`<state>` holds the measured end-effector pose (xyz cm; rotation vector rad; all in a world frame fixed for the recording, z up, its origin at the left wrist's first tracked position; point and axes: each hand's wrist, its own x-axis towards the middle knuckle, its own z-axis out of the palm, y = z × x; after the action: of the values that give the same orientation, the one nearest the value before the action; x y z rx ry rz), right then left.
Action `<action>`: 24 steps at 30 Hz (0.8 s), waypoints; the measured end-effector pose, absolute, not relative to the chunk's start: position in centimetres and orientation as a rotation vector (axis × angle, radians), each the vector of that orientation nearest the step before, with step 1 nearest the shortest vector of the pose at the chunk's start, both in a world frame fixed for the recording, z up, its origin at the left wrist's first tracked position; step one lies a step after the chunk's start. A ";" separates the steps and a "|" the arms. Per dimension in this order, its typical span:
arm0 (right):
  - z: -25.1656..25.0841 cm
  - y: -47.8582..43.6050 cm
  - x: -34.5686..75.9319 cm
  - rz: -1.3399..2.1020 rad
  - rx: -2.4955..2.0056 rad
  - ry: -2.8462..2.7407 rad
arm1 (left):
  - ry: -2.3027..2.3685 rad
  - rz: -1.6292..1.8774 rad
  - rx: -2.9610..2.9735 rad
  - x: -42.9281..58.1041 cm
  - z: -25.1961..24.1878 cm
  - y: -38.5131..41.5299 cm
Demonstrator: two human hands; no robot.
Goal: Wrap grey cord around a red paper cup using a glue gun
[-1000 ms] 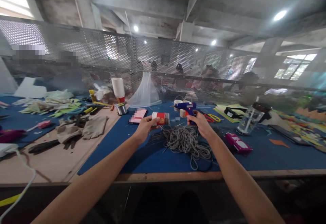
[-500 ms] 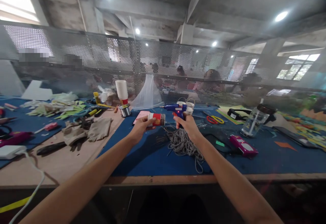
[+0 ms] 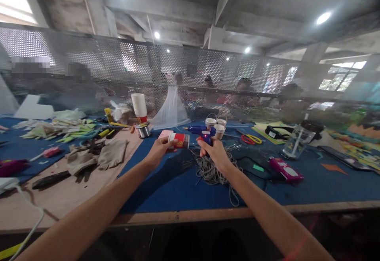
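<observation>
My left hand [image 3: 161,148] is closed around a red and white paper cup [image 3: 181,140], which lies on its side in the air with its dark-banded end toward the right. My right hand [image 3: 214,150] grips a blue hot glue gun [image 3: 202,131] by its handle; a small red light glows on its body. Its nozzle points left, above the cup and apart from it. Beneath my right hand lies a tangled heap of grey cord [image 3: 209,171]. Behind the glue gun stand several small white cups [image 3: 220,129] with thin looped handles. A pink sheet [image 3: 165,134] lies behind the held cup.
A stack of paper cups [image 3: 139,106] stands on a metal spool [image 3: 144,131]. At left are work gloves [image 3: 112,154] and a black-handled tool [image 3: 51,180]. Toward the right are scissors [image 3: 251,139], a magenta device [image 3: 286,170] and a clear jug [image 3: 297,141]. A mesh screen [image 3: 198,75] runs behind the table.
The glue gun has moved left and slightly down, exposing more of the small white cups behind it. The held cup has shifted slightly left. The view has turned a little.
</observation>
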<state>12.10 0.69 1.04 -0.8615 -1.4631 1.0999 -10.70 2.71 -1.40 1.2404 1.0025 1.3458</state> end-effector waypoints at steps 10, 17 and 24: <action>0.7 1.4 10.1 0.961 -0.927 -1.561 | 0.973 1.379 1.183 -11.4 -1.6 2.6; -0.3 1.2 10.9 0.827 -1.007 -1.681 | 1.001 1.417 1.207 -12.0 -1.1 2.9; -0.6 1.0 11.2 0.654 -1.141 -1.790 | 1.006 1.447 1.186 -12.1 -0.8 2.9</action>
<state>11.19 1.01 -0.65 -1.1410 -1.7898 0.6544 -12.15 2.92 -0.75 1.1858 1.0059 1.4467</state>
